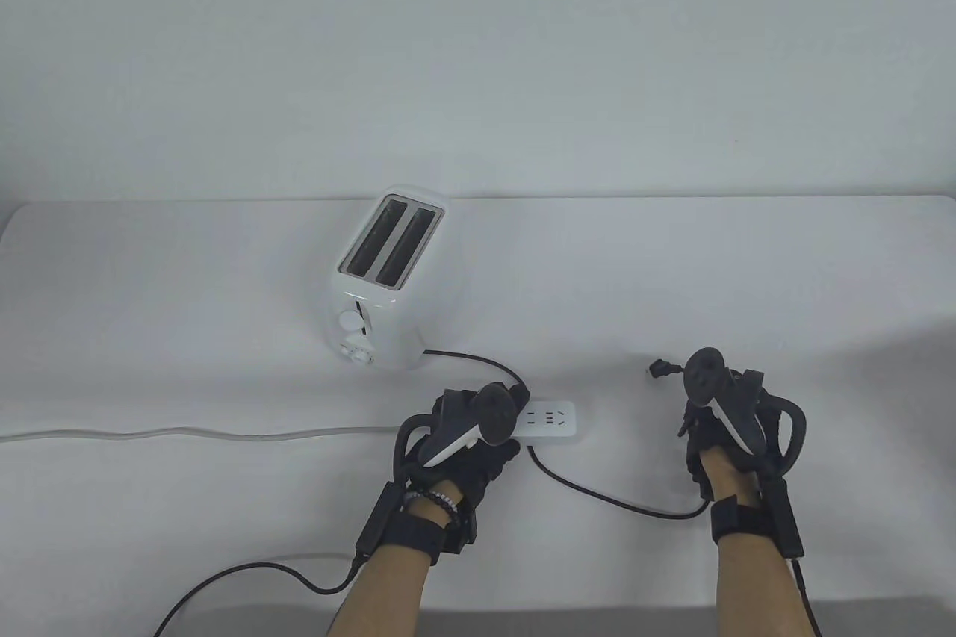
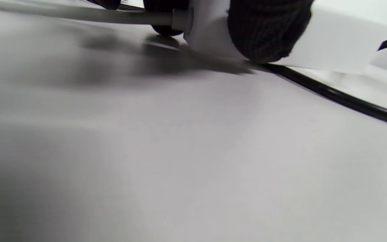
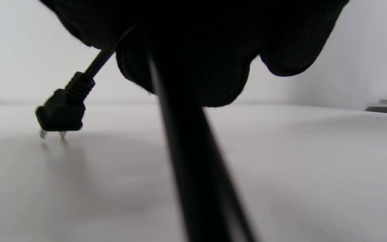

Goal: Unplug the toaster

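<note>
A white two-slot toaster [image 1: 385, 282] stands on the white table. Its black cord [image 1: 597, 495] runs past a white power strip [image 1: 551, 420] to my right hand [image 1: 717, 428]. My right hand grips the cord just behind the black plug [image 1: 659, 370]. The plug is out of the strip and hangs just above the table, prongs down, in the right wrist view [image 3: 60, 112]. My left hand [image 1: 467, 435] presses on the left end of the power strip, with a gloved finger [image 2: 267, 30] on the strip's side [image 2: 341, 37].
The strip's grey cable [image 1: 187, 434] runs left along the table to its edge. A thin black glove wire [image 1: 246, 577] loops at the front left. The table's far edge meets a plain white wall.
</note>
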A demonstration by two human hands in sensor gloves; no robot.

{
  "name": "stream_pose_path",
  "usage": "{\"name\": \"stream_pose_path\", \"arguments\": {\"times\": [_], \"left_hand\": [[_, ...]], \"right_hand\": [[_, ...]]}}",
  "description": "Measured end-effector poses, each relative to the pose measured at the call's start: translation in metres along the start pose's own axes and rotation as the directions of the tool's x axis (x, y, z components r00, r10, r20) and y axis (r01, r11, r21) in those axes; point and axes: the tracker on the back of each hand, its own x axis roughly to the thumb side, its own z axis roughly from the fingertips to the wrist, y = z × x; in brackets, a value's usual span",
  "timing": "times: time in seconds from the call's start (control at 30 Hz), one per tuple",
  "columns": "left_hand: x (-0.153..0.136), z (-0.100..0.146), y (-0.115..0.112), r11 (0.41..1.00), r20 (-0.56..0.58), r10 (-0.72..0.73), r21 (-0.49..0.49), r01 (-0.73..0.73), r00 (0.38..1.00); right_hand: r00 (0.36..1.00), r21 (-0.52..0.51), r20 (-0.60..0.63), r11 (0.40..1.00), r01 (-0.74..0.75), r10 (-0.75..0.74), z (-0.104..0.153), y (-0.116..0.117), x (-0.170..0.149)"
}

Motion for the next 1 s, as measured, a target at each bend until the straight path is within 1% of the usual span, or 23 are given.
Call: {"name": "stream_pose_path", "arguments": {"times": [0.13,0.27,0.37,0.53,0.63,0.87,1.0], "left_hand": [[0.001,0.000,0.000,1.000,-0.002,-0.012,0.009,0.012,1.000],[0.002,0.001,0.000,0.999,-0.002,-0.033,0.018,0.033,0.999],[0.002,0.002,0.000,0.999,-0.002,-0.036,0.021,0.036,0.999],[0.001,0.002,0.000,0.999,-0.002,-0.039,0.029,0.039,0.999],[0.001,0.002,0.000,0.999,-0.002,-0.043,0.033,0.043,0.999],[0.000,0.005,0.002,0.998,0.009,-0.032,0.056,0.031,0.999],[0.000,0.010,0.006,0.994,0.005,-0.040,0.097,0.039,0.999]], "right_hand": [[0.992,0.028,0.015,0.992,-0.126,0.126,0.000,0.010,0.004],[0.984,0.046,0.007,0.983,-0.180,0.180,-0.002,0.013,0.007],[0.982,0.050,0.010,0.981,-0.189,0.188,-0.001,0.014,0.008],[0.989,0.037,0.015,0.988,-0.147,0.147,0.001,0.009,0.007],[0.996,0.022,0.025,0.996,-0.091,0.091,0.005,0.002,0.007],[0.995,-0.014,0.088,0.999,-0.046,0.047,0.015,-0.012,0.016],[0.989,-0.020,0.146,1.000,-0.009,0.012,0.022,-0.020,0.025]]}}
